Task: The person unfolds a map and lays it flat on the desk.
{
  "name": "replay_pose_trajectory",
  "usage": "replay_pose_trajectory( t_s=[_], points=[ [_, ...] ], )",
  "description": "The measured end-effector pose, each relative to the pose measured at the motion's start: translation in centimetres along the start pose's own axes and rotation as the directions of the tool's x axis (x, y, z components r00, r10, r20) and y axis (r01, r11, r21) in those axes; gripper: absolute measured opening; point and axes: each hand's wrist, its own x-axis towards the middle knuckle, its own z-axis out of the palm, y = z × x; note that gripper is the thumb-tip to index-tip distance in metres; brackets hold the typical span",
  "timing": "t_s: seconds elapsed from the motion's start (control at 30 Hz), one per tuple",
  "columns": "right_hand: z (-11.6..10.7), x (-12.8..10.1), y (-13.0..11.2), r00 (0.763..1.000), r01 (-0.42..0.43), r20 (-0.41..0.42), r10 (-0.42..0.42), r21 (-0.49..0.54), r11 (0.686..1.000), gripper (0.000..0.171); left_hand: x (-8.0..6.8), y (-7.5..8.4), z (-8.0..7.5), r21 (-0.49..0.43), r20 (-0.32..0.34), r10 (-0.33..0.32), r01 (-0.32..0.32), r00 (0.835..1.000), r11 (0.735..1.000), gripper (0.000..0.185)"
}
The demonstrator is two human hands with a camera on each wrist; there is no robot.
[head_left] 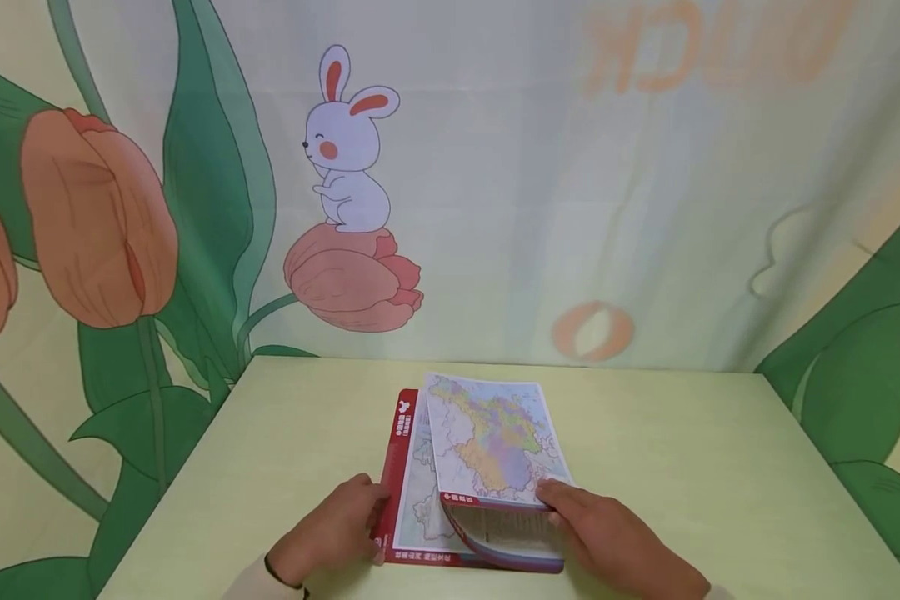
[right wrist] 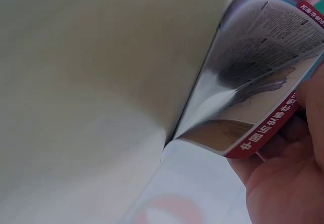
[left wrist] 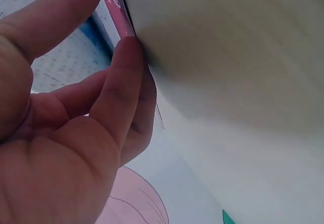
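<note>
A folded paper map (head_left: 495, 433) with red borders and coloured regions lies near the front of the table. Its top panel is lifted and bent over, so printed text shows beneath. At the map's left edge, my left hand (head_left: 337, 529) holds the red border (head_left: 392, 487). The left wrist view shows those fingers (left wrist: 126, 72) against the edge, with the thumb above. My right hand (head_left: 615, 537) pinches the raised panel at its lower right corner, thumb on top. In the right wrist view the inner page (right wrist: 268, 47) curves open beside that hand.
The pale yellow-green table (head_left: 682, 450) extends around the map on both sides. Behind it hangs a cloth backdrop (head_left: 495, 167) printed with tulips and a white rabbit (head_left: 352, 167).
</note>
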Motion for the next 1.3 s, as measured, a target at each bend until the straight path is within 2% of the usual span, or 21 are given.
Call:
replay_pose_trajectory(
  t_s=[0.23,0.4,0.5,0.73,1.0,1.17,1.3],
  points=[
    [-1.9,0.4,2.1,1.0,0.007,0.008,-0.008,0.135,0.991,0.038,-0.1,-1.2,-0.5,0.031,-0.018,0.001,0.0,1.0,1.0,0.065],
    [-3.5,0.0,3.8,0.994,-0.069,0.102,0.041,0.297,0.952,0.036,-0.2,-2.0,-0.9,0.039,-0.019,-0.033,0.034,0.999,0.999,0.068],
    [-4.4,-0.4,4.4,0.992,-0.101,0.104,0.07,0.335,0.937,0.035,-0.4,-2.4,-1.3,0.043,-0.017,-0.056,0.056,0.998,0.997,0.068],
    [-6.2,-1.7,5.7,0.991,-0.137,0.034,0.132,0.299,0.944,0.037,-0.7,-3.9,-1.9,0.069,-0.043,-0.07,0.072,0.997,0.995,0.062],
    [-8.5,-4.0,6.8,0.982,-0.181,-0.007,0.189,0.244,0.953,0.04,-1.6,-5.4,-2.8,0.064,-0.052,-0.142,0.146,0.988,0.987,0.062],
    [-10.1,-5.8,7.9,0.97,-0.223,-0.073,0.232,0.108,0.969,0.044,-2.2,-6.1,-3.5,0.039,-0.056,-0.176,0.179,0.983,0.983,0.068],
    [-11.3,-7.1,9.2,0.962,-0.244,-0.139,0.236,-0.041,0.969,0.031,-2.4,-6.8,-3.9,0.043,-0.06,-0.171,0.174,0.983,0.984,0.068]
  ],
)
